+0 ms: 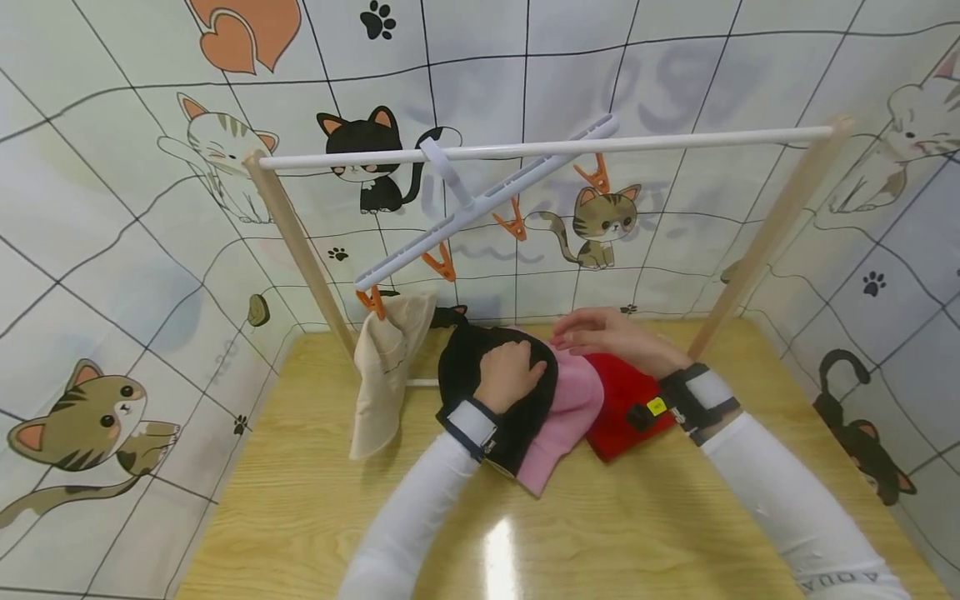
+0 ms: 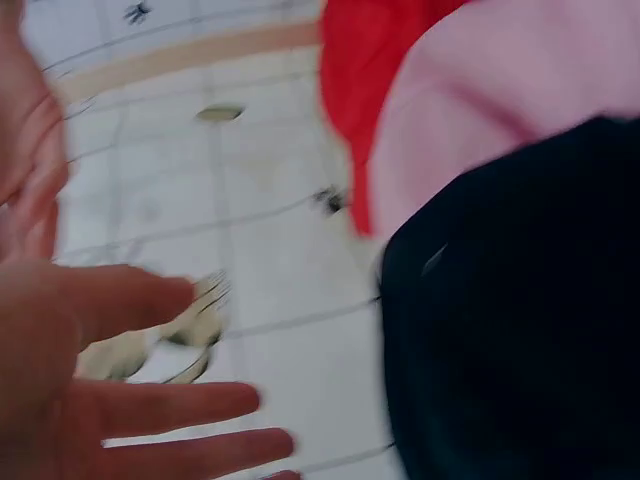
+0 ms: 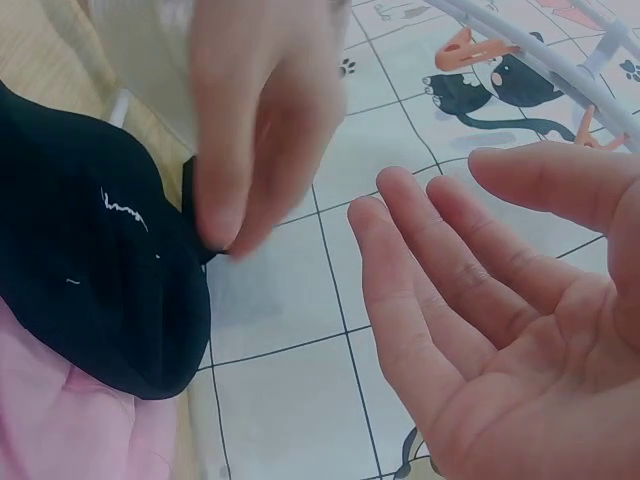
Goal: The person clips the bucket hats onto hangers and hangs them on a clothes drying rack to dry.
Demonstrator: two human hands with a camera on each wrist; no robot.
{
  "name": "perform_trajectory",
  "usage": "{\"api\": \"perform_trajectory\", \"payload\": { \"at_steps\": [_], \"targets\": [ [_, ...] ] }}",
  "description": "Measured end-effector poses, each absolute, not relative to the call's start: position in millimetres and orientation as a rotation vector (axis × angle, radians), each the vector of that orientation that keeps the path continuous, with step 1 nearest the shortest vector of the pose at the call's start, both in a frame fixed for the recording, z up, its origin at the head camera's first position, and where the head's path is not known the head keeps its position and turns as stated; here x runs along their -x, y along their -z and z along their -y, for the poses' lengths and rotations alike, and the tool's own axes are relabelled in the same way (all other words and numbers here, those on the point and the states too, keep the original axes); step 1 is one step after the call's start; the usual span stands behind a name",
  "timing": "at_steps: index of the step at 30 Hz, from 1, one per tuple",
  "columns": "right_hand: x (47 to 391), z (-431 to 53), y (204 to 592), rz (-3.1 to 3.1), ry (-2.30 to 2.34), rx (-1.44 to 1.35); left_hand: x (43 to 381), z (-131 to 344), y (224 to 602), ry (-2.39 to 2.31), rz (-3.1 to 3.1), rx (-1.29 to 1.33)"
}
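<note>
My left hand [image 1: 510,377] is over a soft black cloth hat [image 1: 465,367], overlapping it in the head view. In the left wrist view its fingers [image 2: 190,405] are spread and fairly straight, with nothing between them, beside the black hat [image 2: 520,320]. My right hand [image 1: 622,337] hovers above a pink hat [image 1: 573,396] and a red hat [image 1: 618,421]; the right wrist view shows its palm turned up, fingers loosely bent and holding nothing. The three hats lie overlapped, black on top, then pink, then red. A beige cloth hat [image 1: 382,375] hangs from an orange clip.
A white hanger [image 1: 487,200] with several orange clips [image 1: 441,263] hooks over the white rail [image 1: 540,149]. Wooden posts [image 1: 765,242] hold the rail above a wood-grain table [image 1: 300,500]. A cat-print tiled cloth wall [image 1: 480,75] encloses the back and sides.
</note>
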State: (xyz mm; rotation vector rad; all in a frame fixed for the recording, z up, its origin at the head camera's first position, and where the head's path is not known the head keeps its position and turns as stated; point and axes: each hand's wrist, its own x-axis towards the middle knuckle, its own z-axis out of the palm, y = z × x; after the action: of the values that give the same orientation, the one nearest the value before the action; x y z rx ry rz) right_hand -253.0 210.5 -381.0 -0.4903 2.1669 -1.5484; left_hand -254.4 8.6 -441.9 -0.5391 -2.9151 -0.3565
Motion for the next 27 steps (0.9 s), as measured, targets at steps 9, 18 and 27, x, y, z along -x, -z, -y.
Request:
{"api": "perform_trajectory", "payload": {
  "at_steps": [9, 18, 27],
  "targets": [
    [257.0, -213.7, 390.2, -2.165, 1.574, 0.522, 269.9, -36.2, 482.1, 0.389, 3.005, 0.588],
    [259.9, -216.4, 403.8, -2.154, 1.575, 0.504, 275.3, -62.5, 508.4, 0.288, 3.067, 0.444],
    [259.9, -218.2, 413.8, -2.137, 1.586, 0.544, 269.2, -69.9, 509.1, 0.191, 3.064, 0.376]
  ]
}}
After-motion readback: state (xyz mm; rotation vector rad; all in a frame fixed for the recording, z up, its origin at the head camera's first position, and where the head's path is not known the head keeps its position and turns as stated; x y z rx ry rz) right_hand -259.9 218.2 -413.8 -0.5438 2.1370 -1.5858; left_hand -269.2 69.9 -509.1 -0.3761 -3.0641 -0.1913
